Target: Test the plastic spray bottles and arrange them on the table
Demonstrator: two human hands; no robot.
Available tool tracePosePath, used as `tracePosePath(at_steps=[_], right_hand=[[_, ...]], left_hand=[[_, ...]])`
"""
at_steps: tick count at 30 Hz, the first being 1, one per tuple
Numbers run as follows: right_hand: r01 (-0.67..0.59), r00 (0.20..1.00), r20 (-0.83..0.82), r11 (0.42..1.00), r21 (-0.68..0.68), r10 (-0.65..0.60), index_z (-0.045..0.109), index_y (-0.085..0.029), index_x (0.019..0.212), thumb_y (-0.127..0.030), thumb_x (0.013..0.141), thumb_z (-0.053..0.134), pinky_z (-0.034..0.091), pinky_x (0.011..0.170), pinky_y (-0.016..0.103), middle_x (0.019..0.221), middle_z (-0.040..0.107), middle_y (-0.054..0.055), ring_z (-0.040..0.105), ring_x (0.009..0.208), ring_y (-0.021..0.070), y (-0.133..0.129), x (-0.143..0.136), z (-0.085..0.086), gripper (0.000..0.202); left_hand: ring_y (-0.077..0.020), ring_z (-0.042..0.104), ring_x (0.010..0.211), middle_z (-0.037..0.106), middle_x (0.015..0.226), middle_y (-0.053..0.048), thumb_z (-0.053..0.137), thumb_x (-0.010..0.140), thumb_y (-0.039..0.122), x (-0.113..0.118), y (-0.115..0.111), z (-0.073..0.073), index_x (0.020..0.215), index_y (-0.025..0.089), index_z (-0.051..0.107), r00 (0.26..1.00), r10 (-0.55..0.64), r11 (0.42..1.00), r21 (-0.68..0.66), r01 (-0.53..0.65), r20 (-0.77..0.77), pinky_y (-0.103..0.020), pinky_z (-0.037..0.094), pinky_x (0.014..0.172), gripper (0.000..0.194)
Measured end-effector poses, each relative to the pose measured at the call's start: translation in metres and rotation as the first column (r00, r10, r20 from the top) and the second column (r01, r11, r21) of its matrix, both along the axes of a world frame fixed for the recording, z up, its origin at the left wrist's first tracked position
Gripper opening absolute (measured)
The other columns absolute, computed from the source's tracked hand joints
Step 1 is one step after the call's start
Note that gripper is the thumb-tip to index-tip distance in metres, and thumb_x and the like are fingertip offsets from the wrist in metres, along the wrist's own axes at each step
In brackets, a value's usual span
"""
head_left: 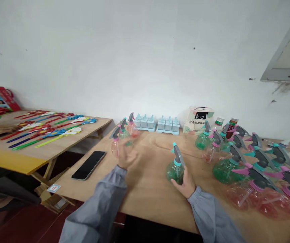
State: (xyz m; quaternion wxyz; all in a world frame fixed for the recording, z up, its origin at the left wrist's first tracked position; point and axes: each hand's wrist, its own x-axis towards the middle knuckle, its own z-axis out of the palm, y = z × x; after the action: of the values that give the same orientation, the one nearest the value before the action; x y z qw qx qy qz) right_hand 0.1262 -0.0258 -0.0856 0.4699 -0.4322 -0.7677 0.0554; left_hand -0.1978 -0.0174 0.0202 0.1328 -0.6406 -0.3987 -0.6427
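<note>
Near the middle of the wooden table, my right hand is wrapped round the right side of a green spray bottle with a grey and teal trigger head. The bottle stands upright. My left hand is blurred, with its fingers apart, close beside a pink spray bottle. No held object shows in it. Behind that bottle stand a green spray bottle with a teal nozzle and another pink one.
Several green and pink spray bottles crowd the right side. Light blue moulds and a printed box line the wall. A black phone lies at the left. Another table holds colourful flat strips and a person's hand.
</note>
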Motion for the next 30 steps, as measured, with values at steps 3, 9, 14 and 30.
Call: tracePosePath(at_steps=[3, 9, 14, 30], right_hand=[[-0.029, 0.999, 0.048, 0.998, 0.052, 0.027, 0.018, -0.018, 0.149, -0.041, 0.076, 0.068, 0.057, 0.087, 0.052, 0.129, 0.059, 0.02, 0.065, 0.11, 0.0342, -0.007, -0.008, 0.0, 0.091], [0.004, 0.998, 0.059, 0.997, 0.081, -0.009, 0.014, -0.015, 0.15, -0.048, 0.08, 0.066, 0.056, 0.089, 0.052, 0.132, 0.056, 0.023, 0.063, 0.115, 0.0351, -0.013, -0.013, -0.004, 0.093], [-0.022, 0.997, 0.08, 0.995, 0.098, 0.014, 0.014, -0.013, 0.151, -0.052, 0.083, 0.061, 0.056, 0.091, 0.052, 0.132, 0.056, 0.024, 0.062, 0.116, 0.0351, -0.011, -0.012, -0.008, 0.091], [-0.082, 0.973, -0.185, 0.954, 0.287, 0.139, 0.027, -0.016, 0.145, -0.054, 0.072, 0.07, 0.05, 0.096, 0.06, 0.133, 0.053, 0.021, 0.057, 0.12, 0.0369, -0.035, 0.008, 0.024, 0.092]], left_hand=[[-0.0328, 0.044, 0.133, 0.047, 0.141, -0.016, 0.073, 0.073, 0.05, 0.073, -0.015, -0.005, 0.141, 0.02, 0.037, 0.895, -0.443, 0.818, -0.432, 0.38, -0.052, -0.052, 0.035, 0.112, 0.082], [-0.032, 0.045, 0.13, 0.04, 0.144, -0.016, 0.08, 0.068, 0.039, 0.142, -0.005, -0.024, 0.148, 0.023, 0.027, 0.733, -0.638, 0.536, -0.547, 0.642, 0.236, -0.053, 0.035, 0.112, 0.097], [-0.0335, 0.041, 0.134, 0.032, 0.15, -0.017, 0.083, 0.061, 0.031, 0.153, -0.012, -0.027, 0.15, 0.022, 0.022, 0.759, -0.585, 0.56, -0.535, 0.632, 0.285, -0.052, 0.036, 0.112, 0.109], [-0.0207, 0.071, 0.074, 0.07, 0.112, -0.011, 0.081, 0.059, 0.06, 0.144, -0.015, -0.017, 0.111, 0.016, 0.063, 0.238, -0.275, 0.277, -0.16, 0.947, 0.932, -0.028, 0.054, 0.061, 0.07]])
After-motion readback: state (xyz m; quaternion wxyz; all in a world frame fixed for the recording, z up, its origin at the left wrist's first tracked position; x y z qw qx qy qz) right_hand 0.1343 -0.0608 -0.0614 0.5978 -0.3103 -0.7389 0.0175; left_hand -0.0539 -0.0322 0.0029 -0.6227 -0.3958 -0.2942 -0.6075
